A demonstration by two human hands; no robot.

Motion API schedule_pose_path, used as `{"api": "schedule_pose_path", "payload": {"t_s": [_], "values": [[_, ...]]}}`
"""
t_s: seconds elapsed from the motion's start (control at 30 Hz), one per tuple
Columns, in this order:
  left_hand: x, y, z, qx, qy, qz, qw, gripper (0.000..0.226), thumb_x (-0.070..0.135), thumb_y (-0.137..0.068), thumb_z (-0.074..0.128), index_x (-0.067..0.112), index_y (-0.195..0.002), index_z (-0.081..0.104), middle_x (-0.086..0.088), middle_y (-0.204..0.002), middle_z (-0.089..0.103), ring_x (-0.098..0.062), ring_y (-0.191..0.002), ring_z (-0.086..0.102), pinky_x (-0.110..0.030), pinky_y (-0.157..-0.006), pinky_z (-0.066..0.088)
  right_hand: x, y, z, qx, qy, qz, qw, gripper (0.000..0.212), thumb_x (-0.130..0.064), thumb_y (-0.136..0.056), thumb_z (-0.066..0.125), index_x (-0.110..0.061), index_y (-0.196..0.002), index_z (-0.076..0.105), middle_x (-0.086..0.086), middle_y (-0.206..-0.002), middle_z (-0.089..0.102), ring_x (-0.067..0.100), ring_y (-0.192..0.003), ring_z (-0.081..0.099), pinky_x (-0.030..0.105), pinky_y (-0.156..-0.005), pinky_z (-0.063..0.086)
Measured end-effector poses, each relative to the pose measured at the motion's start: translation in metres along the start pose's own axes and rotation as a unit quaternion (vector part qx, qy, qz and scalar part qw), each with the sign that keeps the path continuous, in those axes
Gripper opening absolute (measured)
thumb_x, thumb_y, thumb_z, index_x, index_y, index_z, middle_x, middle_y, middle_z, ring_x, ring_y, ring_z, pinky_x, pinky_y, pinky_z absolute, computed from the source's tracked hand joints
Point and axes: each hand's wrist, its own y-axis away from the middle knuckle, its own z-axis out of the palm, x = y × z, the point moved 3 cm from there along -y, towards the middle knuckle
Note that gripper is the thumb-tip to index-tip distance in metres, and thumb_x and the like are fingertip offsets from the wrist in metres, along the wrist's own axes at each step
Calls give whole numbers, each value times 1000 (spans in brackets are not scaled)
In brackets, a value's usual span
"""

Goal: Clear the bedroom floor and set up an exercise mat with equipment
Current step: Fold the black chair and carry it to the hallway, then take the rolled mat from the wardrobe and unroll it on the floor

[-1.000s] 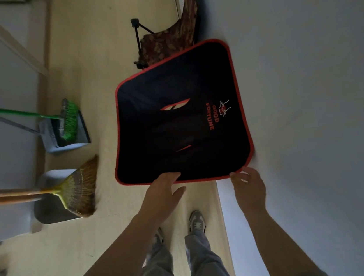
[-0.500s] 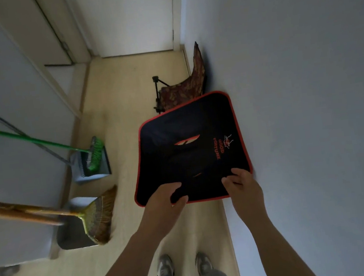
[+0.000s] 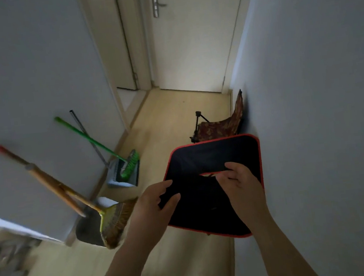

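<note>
So the hands have crept up the black red-trimmed panel (image 3: 213,154). A second ago they were only at its near edge; now both have a real hold. The left hand (image 3: 154,201) has thumb and fingers pinched over the panel's left side. The right hand (image 3: 239,185) has its fingers curled in at the red-lined slot in the middle. The panel has also come in closer to the body, and it's right up by the wall (image 3: 322,109) on the right-hand side of the grip. I can't tell whether it's fully off the floor (image 3: 169,121).

My read is that it's being picked up to clear it out of the way, so we're still in the clearing stage, with no mat in sight.

Left of the grip are a straw broom (image 3: 115,219) and a dark dustpan (image 3: 87,229). Further out that side are a green broom (image 3: 131,164) and a grey dustpan (image 3: 117,180). Just past the panel there's a patterned folded chair (image 3: 221,126), and a closed door (image 3: 186,34) at the far end.
</note>
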Motion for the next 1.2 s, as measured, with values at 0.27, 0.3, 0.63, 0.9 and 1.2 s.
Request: {"api": "schedule_pose_path", "payload": {"t_s": [0.27, 0.3, 0.63, 0.9, 1.2], "values": [[-16, 48, -82, 102, 31, -21, 994, 37, 43, -83, 60, 34, -119, 61, 18, -118, 60, -2, -104, 59, -26, -88, 50, -74, 30, 56, -112, -38, -86, 989, 35, -26, -92, 63, -20, -126, 56, -7, -109, 68, 1, -98, 63, 9, -76, 48], [-22, 57, -98, 127, 45, -28, 990, 36, 43, -81, 62, 33, -115, 63, 17, -115, 63, -3, -102, 62, -29, -88, 52, -86, 37, 69, -130, -39, -97, 986, 35, -26, -91, 63, -21, -125, 56, -7, -110, 67, 1, -99, 62, 10, -75, 47], [-121, 209, -279, 344, 57, -117, 930, 42, 53, -75, 63, 39, -114, 62, 12, -113, 66, -8, -100, 65, -31, -88, 55, -209, 183, 259, -325, -40, -232, 916, 27, -29, -91, 64, -28, -116, 55, -12, -103, 66, -1, -95, 63, 8, -71, 49], [-195, 355, -400, 488, 64, -158, 856, 26, 29, -81, 71, 41, -103, 64, 16, -104, 68, -2, -97, 64, -33, -88, 54, -280, 337, 390, -434, -40, -322, 841, 27, -33, -91, 63, -33, -116, 55, -21, -101, 62, -10, -87, 60, 1, -66, 44], [-247, 443, -524, 580, 9, -175, 795, 31, 30, -85, 67, 29, -115, 64, 20, -105, 65, 5, -97, 61, -13, -84, 48, -370, 449, 502, -501, -57, -404, 763, 32, -33, -91, 62, -27, -122, 56, -14, -107, 65, -4, -96, 61, 0, -73, 43]]}}
